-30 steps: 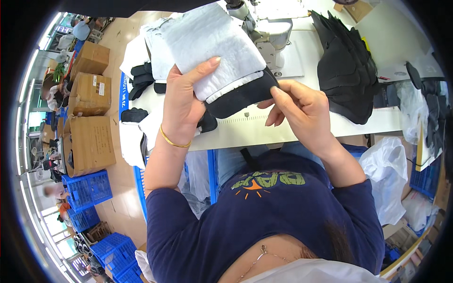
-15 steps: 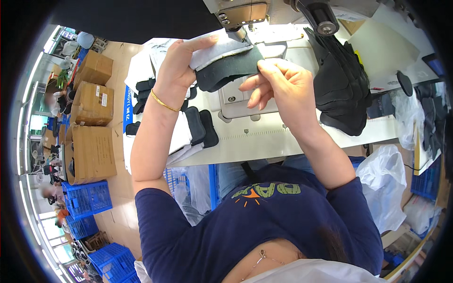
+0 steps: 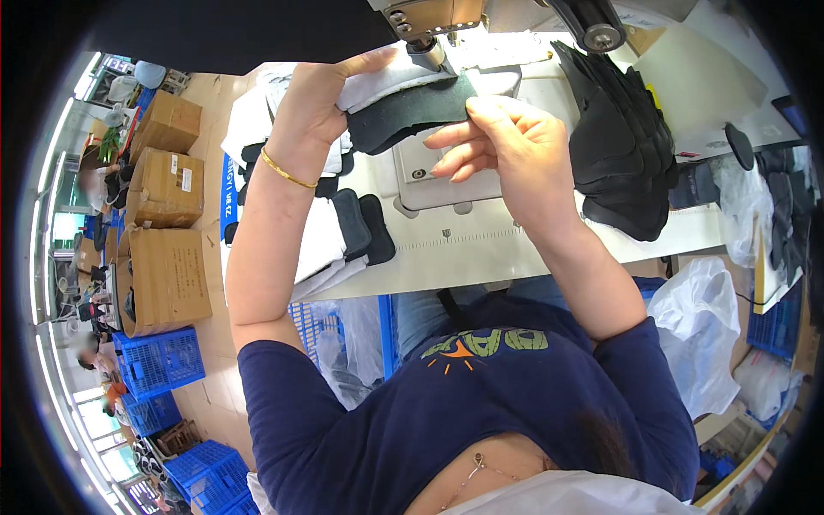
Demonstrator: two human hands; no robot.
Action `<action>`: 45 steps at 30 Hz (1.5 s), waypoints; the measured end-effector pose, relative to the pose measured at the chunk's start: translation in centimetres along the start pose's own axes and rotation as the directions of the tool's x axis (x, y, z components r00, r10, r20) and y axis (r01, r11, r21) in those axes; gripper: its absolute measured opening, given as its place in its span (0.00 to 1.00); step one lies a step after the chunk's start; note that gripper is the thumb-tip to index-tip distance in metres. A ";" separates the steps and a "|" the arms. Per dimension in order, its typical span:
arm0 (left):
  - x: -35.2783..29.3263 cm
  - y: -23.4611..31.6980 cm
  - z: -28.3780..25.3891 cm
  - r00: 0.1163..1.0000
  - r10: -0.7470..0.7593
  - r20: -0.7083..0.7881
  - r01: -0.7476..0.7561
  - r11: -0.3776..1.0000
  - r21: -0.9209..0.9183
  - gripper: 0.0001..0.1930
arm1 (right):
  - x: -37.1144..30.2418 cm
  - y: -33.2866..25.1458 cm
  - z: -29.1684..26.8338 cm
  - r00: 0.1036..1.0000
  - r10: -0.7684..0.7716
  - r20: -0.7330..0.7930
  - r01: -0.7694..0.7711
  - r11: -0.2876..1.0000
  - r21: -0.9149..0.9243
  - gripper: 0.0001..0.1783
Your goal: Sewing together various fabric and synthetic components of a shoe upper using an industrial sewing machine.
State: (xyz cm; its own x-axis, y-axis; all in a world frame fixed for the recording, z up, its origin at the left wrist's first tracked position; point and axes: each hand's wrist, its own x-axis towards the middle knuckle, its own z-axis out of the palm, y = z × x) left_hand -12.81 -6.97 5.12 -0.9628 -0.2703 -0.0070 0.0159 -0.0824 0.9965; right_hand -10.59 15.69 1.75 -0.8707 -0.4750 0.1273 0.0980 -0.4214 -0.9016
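Under the needle area of the sewing machine (image 3: 439, 19) lies a curved black fabric piece (image 3: 410, 113), joined along its far side to a pale grey-white fabric piece (image 3: 390, 83). My left hand (image 3: 316, 96) grips the left end of these pieces, thumb stretched over the pale fabric; its other fingers are hidden. At the right end, my right hand (image 3: 515, 142) pinches the black fabric's edge between thumb and index finger, with the remaining fingers loosely bent below.
A stack of black cut pieces (image 3: 620, 154) lies right of the machine. Black-and-white sewn pieces (image 3: 352, 223) are piled on the table's left. Cardboard boxes (image 3: 172, 275) and blue crates (image 3: 161, 359) stand on the floor at left. A clear plastic bag (image 3: 699, 326) hangs at right.
Both hands and the fabric have shifted slightly away from me and to the left. The grip of each hand stays the same.
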 end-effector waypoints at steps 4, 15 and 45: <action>-0.1 0.0 0.5 1.000 -0.026 -0.011 0.025 0.999 -0.043 0.15 | 0.0 0.1 -0.1 1.000 -0.002 -0.002 0.002 1.000 0.004 0.15; 0.1 0.2 0.6 0.999 -0.031 0.012 0.030 0.997 0.070 0.17 | 0.0 0.6 0.0 0.999 -0.028 -0.017 0.029 0.999 0.032 0.15; -3.6 -2.6 -0.2 0.135 0.654 0.744 -0.742 -0.431 0.514 0.27 | -0.1 0.7 0.2 0.995 -0.098 -0.013 0.096 0.991 -0.094 0.13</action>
State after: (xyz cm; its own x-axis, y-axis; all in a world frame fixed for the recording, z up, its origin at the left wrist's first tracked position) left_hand -9.35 -6.00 2.50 -0.3204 0.6233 0.7133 0.5683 0.7289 -0.3817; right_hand -10.35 15.28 1.21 -0.8823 -0.4213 0.2097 -0.0320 -0.3909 -0.9199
